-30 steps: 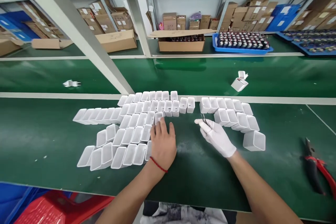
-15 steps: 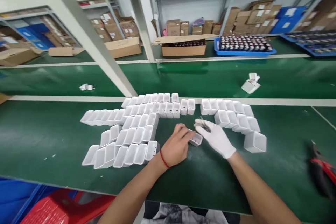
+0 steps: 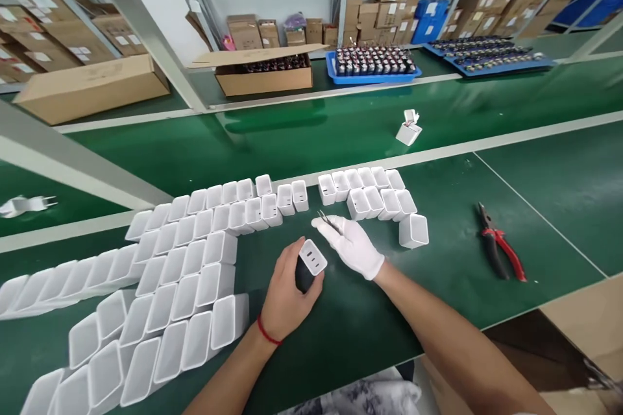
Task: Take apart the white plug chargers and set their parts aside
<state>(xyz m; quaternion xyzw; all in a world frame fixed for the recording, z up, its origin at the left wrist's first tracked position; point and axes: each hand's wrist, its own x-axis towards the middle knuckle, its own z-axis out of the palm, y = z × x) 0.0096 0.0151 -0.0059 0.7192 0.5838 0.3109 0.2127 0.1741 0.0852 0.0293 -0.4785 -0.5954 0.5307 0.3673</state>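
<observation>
My bare left hand (image 3: 292, 285), with a red cord on its wrist, is closed around a small charger housing (image 3: 313, 257). Its white end, marked by several dark slots, faces up toward me, and its side looks dark. My right hand (image 3: 353, 246) wears a white glove and grips a pair of metal tweezers (image 3: 331, 222), whose tips point up and left, apart from the housing. To the left stand rows of white open housings (image 3: 185, 298). A smaller group of white housings (image 3: 374, 198) stands beyond my right hand.
Red-and-black pliers (image 3: 501, 246) lie at the right on the green bench (image 3: 452, 207). A white charger (image 3: 409, 133) sits beyond the pale strip, and a white plug piece (image 3: 26, 206) lies far left. Behind are a blue tray (image 3: 374, 78) of parts and an open carton (image 3: 265, 81).
My left hand has lifted and turned the housing, so its slotted end now faces me. My right hand still grips the tweezers. The view has swung right, bringing the pliers fully into sight.
</observation>
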